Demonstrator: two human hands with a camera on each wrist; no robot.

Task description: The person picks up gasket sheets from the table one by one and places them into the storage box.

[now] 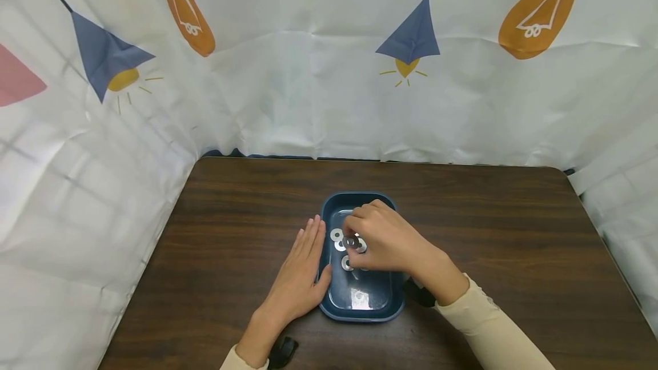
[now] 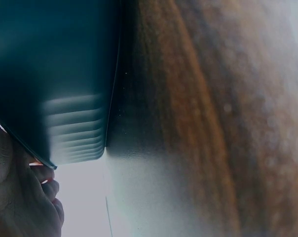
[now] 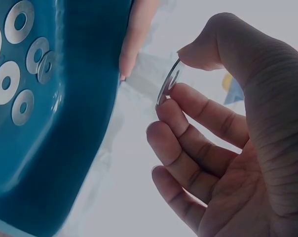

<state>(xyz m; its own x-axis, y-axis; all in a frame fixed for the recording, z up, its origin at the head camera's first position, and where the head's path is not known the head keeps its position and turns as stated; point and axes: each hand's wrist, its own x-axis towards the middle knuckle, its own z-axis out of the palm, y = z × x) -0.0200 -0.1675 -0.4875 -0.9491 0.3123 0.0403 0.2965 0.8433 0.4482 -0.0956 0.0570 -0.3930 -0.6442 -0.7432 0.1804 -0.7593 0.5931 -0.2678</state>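
Note:
A blue tray (image 1: 380,298) stands on the table with several flat metal washers (image 1: 336,235) lying on its floor. Over the tray, my right hand (image 1: 388,238) pinches one washer (image 3: 169,81) between thumb and fingertips; the right wrist view shows it held on edge, apart from the others. Two of the washers in the tray (image 3: 46,67) overlap. My left hand (image 1: 303,273) lies along the tray's left side with straight fingers, touching its rim. In the left wrist view, part of that hand (image 2: 20,187) shows beside the tray's ribbed outer wall (image 2: 75,123).
The dark wooden table (image 1: 247,216) extends to both sides of the tray. Behind it hangs a white curtain (image 1: 308,96) printed with lamps and bulbs. A black strap piece (image 1: 283,353) sits at the left wrist, another (image 1: 418,294) at the right.

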